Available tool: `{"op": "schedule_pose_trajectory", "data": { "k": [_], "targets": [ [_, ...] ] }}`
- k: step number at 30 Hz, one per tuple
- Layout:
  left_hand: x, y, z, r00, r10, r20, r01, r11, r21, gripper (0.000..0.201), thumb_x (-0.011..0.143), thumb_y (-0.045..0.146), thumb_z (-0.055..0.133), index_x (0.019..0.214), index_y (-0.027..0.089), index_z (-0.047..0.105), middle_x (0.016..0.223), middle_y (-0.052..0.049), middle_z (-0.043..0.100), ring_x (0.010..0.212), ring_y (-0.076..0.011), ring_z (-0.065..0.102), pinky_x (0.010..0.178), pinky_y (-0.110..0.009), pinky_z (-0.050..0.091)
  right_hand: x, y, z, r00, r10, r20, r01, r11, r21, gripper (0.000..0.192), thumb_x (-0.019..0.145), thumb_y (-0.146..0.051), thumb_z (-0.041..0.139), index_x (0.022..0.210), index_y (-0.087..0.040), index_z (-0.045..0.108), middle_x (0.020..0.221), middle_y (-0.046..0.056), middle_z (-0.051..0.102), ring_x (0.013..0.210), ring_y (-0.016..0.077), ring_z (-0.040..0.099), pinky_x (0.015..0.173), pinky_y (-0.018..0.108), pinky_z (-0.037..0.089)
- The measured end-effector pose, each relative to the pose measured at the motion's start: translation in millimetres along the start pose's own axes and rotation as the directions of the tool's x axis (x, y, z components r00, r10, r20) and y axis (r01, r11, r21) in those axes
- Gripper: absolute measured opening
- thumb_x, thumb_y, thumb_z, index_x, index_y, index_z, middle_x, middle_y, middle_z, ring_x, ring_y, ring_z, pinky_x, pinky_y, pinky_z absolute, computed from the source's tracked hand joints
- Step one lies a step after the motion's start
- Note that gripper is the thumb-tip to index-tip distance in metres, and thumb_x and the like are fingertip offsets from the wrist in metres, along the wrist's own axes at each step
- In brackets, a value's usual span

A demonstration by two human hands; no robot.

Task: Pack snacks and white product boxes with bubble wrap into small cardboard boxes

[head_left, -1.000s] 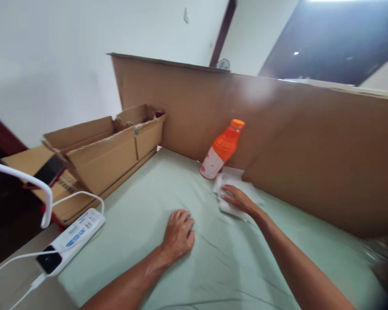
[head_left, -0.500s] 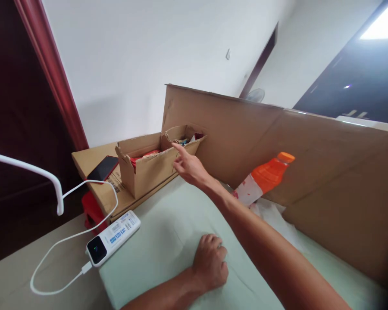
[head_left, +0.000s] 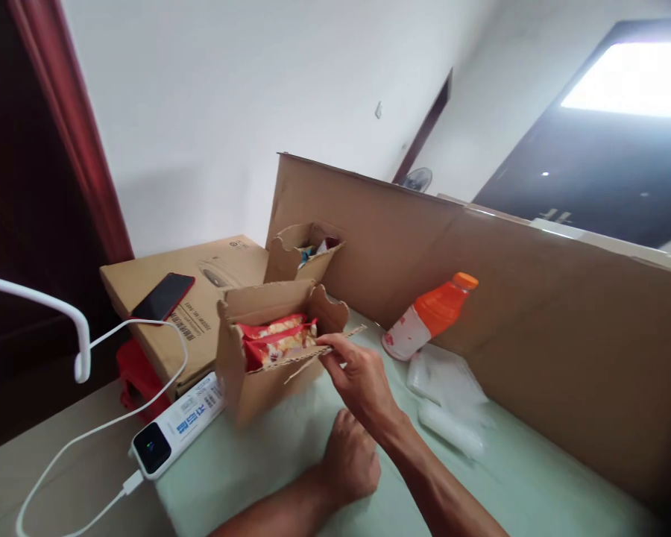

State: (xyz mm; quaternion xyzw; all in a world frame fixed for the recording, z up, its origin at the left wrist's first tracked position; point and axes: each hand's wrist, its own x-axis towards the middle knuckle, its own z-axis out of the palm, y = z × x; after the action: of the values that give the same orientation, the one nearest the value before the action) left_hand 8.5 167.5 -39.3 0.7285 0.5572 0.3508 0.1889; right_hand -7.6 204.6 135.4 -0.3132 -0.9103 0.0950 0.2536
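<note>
A view from above a person's forearms, looking down at a pale green cloth (head_left: pixel 291 477) spread over a table. At about nine o'clock, a white power bank (head_left: pixel 177 435) lies on the cloth's edge with a white cable (head_left: pixel 98 432) looping off it; both are within reach but out of the working space. Behind it, at ten o'clock, a large flat carton (head_left: pixel 201 276) carries a dark phone (head_left: pixel 162 297) on its lid, set aside there.

Near the centre stands a small open cardboard box (head_left: pixel 260 384), tipped slightly toward the person so its contents show — red and yellow snack packets (head_left: pixel 276 337). The right hand (head_left: pixel 358 377) reaches across at one o'clock from the left hand and pinches the box's near flap between thumb and fingers, a narrow grip holding the flap down and the box in place. The left hand (head_left: pixel 350 462) rests at six o'clock as a loose fist on the cloth, holding nothing that can be seen, seemingly bracing the body. A second small box (head_left: pixel 302 253) sits behind, at twelve o'clock.

At two o'clock an orange bottle (head_left: pixel 430 317) leans against a tall cardboard screen (head_left: pixel 537 313) — the screen props it up. Clear plastic bags (head_left: pixel 447 395) lie just below the bottle.
</note>
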Motion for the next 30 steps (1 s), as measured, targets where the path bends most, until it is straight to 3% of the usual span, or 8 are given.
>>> {"op": "schedule_pose_trajectory", "data": {
  "k": [8, 11, 13, 16, 18, 21, 24, 30],
  "targets": [
    [-46, 56, 22.1, 0.886, 0.355, 0.297, -0.355, 0.933, -0.057, 0.025, 0.074, 0.027, 0.066, 0.097, 0.019, 0.066, 0.101, -0.01, 0.069, 0.099, -0.026, 0.061, 0.093, -0.042, 0.05, -97, 43, -58, 0.96, 0.265, -0.093, -0.279, 0.94, -0.195, 0.026, 0.089, -0.023, 0.053, 0.105, -0.026, 0.074, 0.076, 0.002, 0.077, 0.065, 0.0202, 0.07, 0.058, 0.026, 0.042],
    [-86, 73, 23.8, 0.791, 0.568, 0.227, -0.548, 0.823, -0.149, 0.023, 0.083, 0.034, 0.061, 0.1, 0.022, 0.068, 0.09, -0.007, 0.072, 0.087, -0.0226, 0.066, 0.085, -0.036, 0.054, -134, 32, -65, 0.952, 0.3, -0.066, -0.307, 0.923, -0.233, 0.024, 0.088, -0.019, 0.055, 0.103, -0.025, 0.073, 0.077, 0.003, 0.078, 0.067, 0.0211, 0.071, 0.059, 0.026, 0.043],
    [-114, 72, 9.5, 0.813, 0.578, 0.069, -0.561, 0.809, -0.177, 0.021, 0.09, 0.031, 0.051, 0.094, 0.025, 0.071, 0.076, -0.006, 0.071, 0.073, -0.0205, 0.066, 0.073, -0.033, 0.055, -160, 20, -67, 0.964, 0.255, -0.073, -0.264, 0.952, -0.156, 0.026, 0.089, -0.019, 0.056, 0.109, -0.025, 0.072, 0.078, 0.003, 0.078, 0.067, 0.02, 0.071, 0.061, 0.026, 0.046],
    [-144, 62, -33.6, 0.936, 0.149, -0.319, -0.199, 0.971, -0.13, 0.029, 0.095, 0.025, 0.042, 0.096, 0.029, 0.07, 0.081, -0.008, 0.071, 0.077, -0.0227, 0.067, 0.076, -0.039, 0.057, -200, 10, -75, 0.97, 0.1, -0.224, -0.094, 0.995, 0.038, 0.031, 0.093, -0.021, 0.055, 0.122, -0.026, 0.065, 0.085, 0.002, 0.078, 0.07, 0.0175, 0.071, 0.07, 0.028, 0.053],
    [-149, 56, -64.2, 0.834, -0.163, -0.526, 0.086, 0.982, -0.168, 0.02, 0.093, 0.031, 0.049, 0.105, 0.03, 0.066, 0.092, -0.006, 0.07, 0.087, -0.0232, 0.068, 0.079, -0.038, 0.058, -222, 15, -84, 0.914, 0.109, -0.392, -0.067, 0.991, 0.12, 0.024, 0.095, -0.021, 0.055, 0.116, -0.026, 0.067, 0.087, 0.003, 0.077, 0.074, 0.0175, 0.071, 0.074, 0.031, 0.055],
    [-138, 46, -90.2, 0.642, -0.335, -0.69, 0.207, 0.942, -0.265, 0.039, 0.086, 0.043, 0.061, 0.121, 0.025, 0.058, 0.101, -0.005, 0.063, 0.102, -0.0266, 0.065, 0.095, -0.044, 0.053, -243, 48, -93, 0.768, 0.364, -0.527, -0.26, 0.929, 0.263, 0.016, 0.094, -0.025, 0.055, 0.1, -0.023, 0.07, 0.091, 0.006, 0.075, 0.077, 0.0188, 0.07, 0.07, 0.031, 0.055],
    [-124, 31, -89.5, 0.671, -0.391, -0.63, 0.189, 0.912, -0.364, 0.072, 0.079, 0.048, 0.067, 0.142, 0.022, 0.043, 0.126, -0.011, 0.058, 0.121, -0.0334, 0.057, 0.109, -0.057, 0.041, -244, 93, -84, 0.723, 0.566, -0.397, -0.413, 0.814, 0.409, 0.024, 0.09, -0.027, 0.053, 0.107, -0.019, 0.068, 0.103, 0.009, 0.074, 0.083, 0.0195, 0.07, 0.066, 0.029, 0.054],
    [-103, 10, -75.5, 0.834, -0.477, -0.277, 0.267, 0.788, -0.555, 0.079, 0.078, 0.045, 0.07, 0.146, 0.025, 0.037, 0.138, -0.011, 0.053, 0.124, -0.0324, 0.056, 0.106, -0.05, 0.047, -212, 129, -31, 0.816, 0.578, -0.031, -0.485, 0.712, 0.509, 0.064, 0.072, -0.01, 0.055, 0.135, -0.019, 0.055, 0.132, 0.012, 0.065, 0.11, 0.0233, 0.064, 0.077, 0.031, 0.054]
  ]
}}
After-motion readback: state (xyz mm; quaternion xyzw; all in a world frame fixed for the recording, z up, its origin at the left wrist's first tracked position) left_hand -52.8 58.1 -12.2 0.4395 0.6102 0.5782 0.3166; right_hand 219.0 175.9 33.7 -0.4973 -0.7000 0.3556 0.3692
